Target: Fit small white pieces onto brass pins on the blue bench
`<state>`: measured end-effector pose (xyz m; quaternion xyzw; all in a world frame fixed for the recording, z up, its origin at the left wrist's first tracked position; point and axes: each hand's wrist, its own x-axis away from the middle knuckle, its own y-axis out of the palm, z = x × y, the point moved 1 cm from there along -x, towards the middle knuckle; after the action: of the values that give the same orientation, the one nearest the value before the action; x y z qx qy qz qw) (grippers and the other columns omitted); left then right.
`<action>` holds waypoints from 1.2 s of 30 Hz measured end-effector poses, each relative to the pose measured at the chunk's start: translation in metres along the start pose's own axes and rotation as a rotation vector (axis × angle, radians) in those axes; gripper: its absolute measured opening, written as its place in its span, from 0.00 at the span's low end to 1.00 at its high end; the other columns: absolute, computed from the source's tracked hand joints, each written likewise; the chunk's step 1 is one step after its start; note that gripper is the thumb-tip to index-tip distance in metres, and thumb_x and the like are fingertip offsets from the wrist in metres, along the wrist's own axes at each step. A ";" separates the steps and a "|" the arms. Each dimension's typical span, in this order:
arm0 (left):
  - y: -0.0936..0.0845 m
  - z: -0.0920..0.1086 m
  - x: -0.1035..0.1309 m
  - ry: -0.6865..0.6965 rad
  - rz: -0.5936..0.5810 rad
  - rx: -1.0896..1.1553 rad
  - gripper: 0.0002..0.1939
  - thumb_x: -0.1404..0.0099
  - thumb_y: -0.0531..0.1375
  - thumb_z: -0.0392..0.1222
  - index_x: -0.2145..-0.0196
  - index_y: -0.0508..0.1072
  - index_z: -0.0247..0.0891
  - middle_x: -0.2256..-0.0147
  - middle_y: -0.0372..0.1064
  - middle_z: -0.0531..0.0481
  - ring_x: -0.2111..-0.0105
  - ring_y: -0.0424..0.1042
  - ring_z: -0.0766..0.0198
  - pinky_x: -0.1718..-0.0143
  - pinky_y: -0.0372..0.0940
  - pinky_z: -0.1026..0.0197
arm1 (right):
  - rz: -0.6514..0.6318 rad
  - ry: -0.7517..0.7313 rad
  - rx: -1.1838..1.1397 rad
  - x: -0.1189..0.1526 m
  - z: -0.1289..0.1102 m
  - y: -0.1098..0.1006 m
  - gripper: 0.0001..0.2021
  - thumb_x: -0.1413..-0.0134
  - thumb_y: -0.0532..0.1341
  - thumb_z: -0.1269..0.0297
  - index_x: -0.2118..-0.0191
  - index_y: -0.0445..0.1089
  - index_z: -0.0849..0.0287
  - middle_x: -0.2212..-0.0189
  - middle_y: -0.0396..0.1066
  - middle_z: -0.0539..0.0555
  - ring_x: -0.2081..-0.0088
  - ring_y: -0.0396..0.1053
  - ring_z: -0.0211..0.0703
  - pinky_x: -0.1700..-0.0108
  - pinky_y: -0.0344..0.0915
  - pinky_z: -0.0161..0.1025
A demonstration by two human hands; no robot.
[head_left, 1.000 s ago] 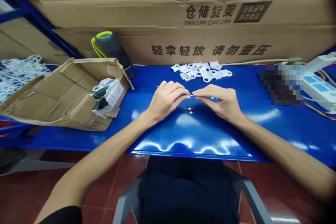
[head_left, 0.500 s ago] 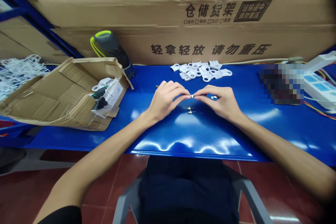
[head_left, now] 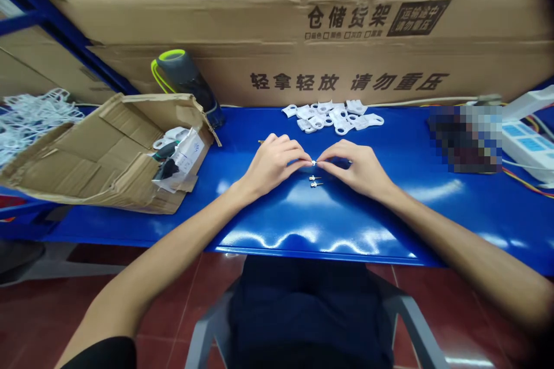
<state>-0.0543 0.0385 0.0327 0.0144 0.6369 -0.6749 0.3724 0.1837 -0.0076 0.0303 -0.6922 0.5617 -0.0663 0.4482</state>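
Between my two hands, over the middle of the blue table, is a small white part (head_left: 314, 163). My left hand (head_left: 277, 165) pinches it from the left, and a thin brass-coloured tip sticks out behind that hand. From the right, the thumb and forefinger of my right hand (head_left: 357, 168) close on the same part. Just below the fingertips lie two small metal-and-white pieces with thin pins, an upper one (head_left: 314, 177) and a lower one (head_left: 315, 184). Several white ring-ended pieces (head_left: 341, 118) are heaped behind my hands.
An open cardboard box (head_left: 125, 153) with green-and-black-handled tools and white pieces stands left. Behind it are a dark bottle (head_left: 188, 78) and a white tangled pile (head_left: 34, 118). At right sit a white device (head_left: 530, 141) and coloured wires. Large cardboard (head_left: 277, 23) backs the table (head_left: 268, 225).
Both hands have shifted slightly down with the small white part between them. My right hand now mostly covers the small white bits beside it.
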 end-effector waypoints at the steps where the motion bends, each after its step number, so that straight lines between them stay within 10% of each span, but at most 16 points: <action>1: 0.001 -0.002 0.001 0.001 -0.035 -0.011 0.15 0.21 0.60 0.52 0.55 0.84 0.42 0.56 0.82 0.48 0.59 0.72 0.58 0.57 0.56 0.52 | -0.027 -0.002 0.013 0.000 0.002 0.001 0.08 0.32 0.65 0.58 0.60 0.82 0.51 0.60 0.83 0.53 0.56 0.77 0.52 0.51 0.71 0.49; 16: -0.001 -0.015 0.002 -0.066 -0.229 -0.101 0.13 0.21 0.59 0.47 0.52 0.83 0.41 0.52 0.79 0.45 0.53 0.73 0.55 0.54 0.58 0.53 | -0.179 0.006 0.134 0.001 0.011 0.002 0.09 0.32 0.65 0.57 0.60 0.83 0.51 0.50 0.80 0.57 0.48 0.75 0.56 0.44 0.68 0.56; 36: -0.007 -0.025 0.005 -0.168 -0.086 -0.222 0.11 0.23 0.58 0.42 0.52 0.81 0.40 0.53 0.79 0.43 0.55 0.73 0.51 0.54 0.62 0.50 | -0.133 0.036 0.424 0.000 0.018 -0.016 0.13 0.28 0.58 0.60 0.55 0.81 0.52 0.51 0.81 0.58 0.48 0.74 0.59 0.49 0.64 0.54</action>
<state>-0.0728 0.0571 0.0314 -0.1105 0.6744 -0.6143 0.3944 0.2063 0.0018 0.0307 -0.6168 0.4962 -0.2249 0.5681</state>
